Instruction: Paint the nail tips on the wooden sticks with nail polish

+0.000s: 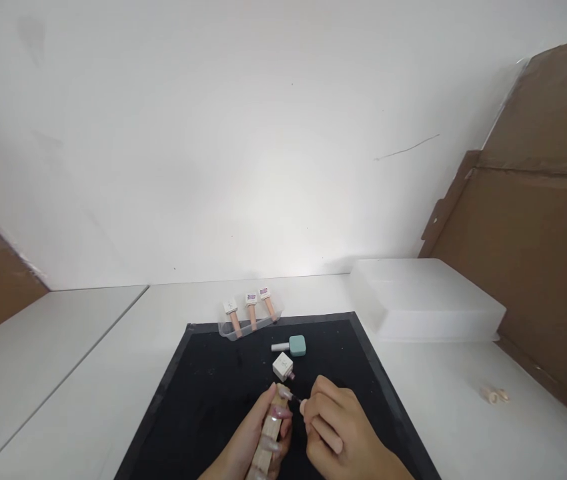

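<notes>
My left hand (248, 437) is wrapped round a pale wooden strip (262, 457) that carries several false nails, one of them pink (281, 413). Between the fingers of my right hand (336, 427) is a nail polish brush (304, 405) with a peach cap. Its dark tip meets or nearly meets the nail (284, 392) at the strip's far end. Just beyond the strip lies a white square nail polish bottle (282, 366), its neck toward my right hand. A mint green polish bottle (297, 345) with a white cap rests on its side behind that.
A clear tray (236, 335) at the mat's far edge holds three white bottles with peach caps. The black mat (203, 380) covers the middle of the white table. On the right are a translucent white box (428, 300), small beige pieces (494, 394) and a cardboard wall (533, 267).
</notes>
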The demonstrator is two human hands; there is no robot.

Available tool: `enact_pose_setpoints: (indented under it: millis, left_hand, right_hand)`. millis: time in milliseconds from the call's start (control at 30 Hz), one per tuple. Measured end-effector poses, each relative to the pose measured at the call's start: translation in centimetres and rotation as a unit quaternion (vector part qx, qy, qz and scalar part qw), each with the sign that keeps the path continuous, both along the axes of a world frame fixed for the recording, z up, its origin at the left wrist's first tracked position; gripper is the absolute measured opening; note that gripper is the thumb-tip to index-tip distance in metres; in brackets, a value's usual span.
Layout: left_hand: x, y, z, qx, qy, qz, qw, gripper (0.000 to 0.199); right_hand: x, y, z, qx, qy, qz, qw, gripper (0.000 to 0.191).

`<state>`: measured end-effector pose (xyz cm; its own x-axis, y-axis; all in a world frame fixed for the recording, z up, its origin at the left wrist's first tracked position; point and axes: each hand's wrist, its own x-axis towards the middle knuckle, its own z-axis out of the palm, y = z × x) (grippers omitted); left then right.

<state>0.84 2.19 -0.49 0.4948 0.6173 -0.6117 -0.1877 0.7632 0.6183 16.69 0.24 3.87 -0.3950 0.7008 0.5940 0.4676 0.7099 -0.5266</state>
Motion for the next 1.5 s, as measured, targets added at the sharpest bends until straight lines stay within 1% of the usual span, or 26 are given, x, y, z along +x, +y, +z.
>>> enact_pose_setpoints:
  millis: [100, 200, 433, 567, 700, 933, 1067, 1133, 1200, 1300, 1400, 1500]
  left_hand:
    - [0.0, 0.0, 0.2, 0.0, 0.003, 0.006, 1.0, 0.064]
    - [0.0, 0.0, 0.3, -0.002, 0.002, 0.009, 1.0, 0.063]
    - [-0.3, 0.0, -0.3, -0.004, -0.01, 0.0, 1.0, 0.062]
    - [-0.4, 0.0, -0.5, -0.008, -0.01, -0.011, 1.0, 0.062]
    - [-0.5, 0.1, -0.7, 0.011, -0.006, -0.017, 1.0, 0.061]
    - [-0.9, 0.1, -1.9, 0.048, -0.003, -0.033, 0.998, 0.061]
    - [-1.2, 0.2, -2.7, 0.052, -0.007, -0.035, 0.998, 0.061]
    - [-1.2, 0.3, -2.8, 0.054, -0.006, -0.035, 0.998, 0.061]
    - [-1.1, 0.3, -2.7, 0.051, -0.002, -0.035, 0.998, 0.06]
    - [-1.1, 0.3, -2.0, 0.038, 0.016, -0.034, 0.999, 0.06]
    - [-1.2, 0.2, -1.2, 0.02, 0.021, -0.054, 0.998, 0.06]
    - [-1.3, 0.3, -0.8, 0.007, 0.018, -0.068, 0.997, 0.059]
  right_hand:
    - [0.0, 0.0, 0.0, -0.004, 0.008, -0.001, 1.0, 0.019]
    - [0.0, 0.1, -0.1, -0.019, 0.037, -0.002, 0.999, 0.018]
    - [-0.1, 0.3, -0.4, -0.03, 0.099, 0.003, 0.995, 0.02]
    - [-0.2, 0.3, -0.1, -0.052, 0.136, 0.008, 0.989, 0.02]
    - [-0.2, 0.2, 0.4, -0.066, 0.172, 0.0, 0.983, 0.018]
    - [-0.2, 0.3, 0.5, -0.118, 0.182, -0.01, 0.976, 0.015]
    - [-0.2, 0.3, 0.2, -0.149, 0.181, -0.011, 0.972, 0.017]
    - [-0.1, 0.2, 0.1, -0.15, 0.18, -0.007, 0.972, 0.017]
    - [-0.1, 0.2, 0.1, -0.145, 0.179, -0.002, 0.973, 0.017]
    - [-0.1, 0.2, 0.2, -0.157, 0.187, 0.01, 0.97, 0.014]
    - [-0.1, 0.2, 0.3, -0.163, 0.195, 0.022, 0.967, 0.014]
    - [-0.2, 0.3, 0.3, -0.149, 0.193, 0.024, 0.97, 0.014]
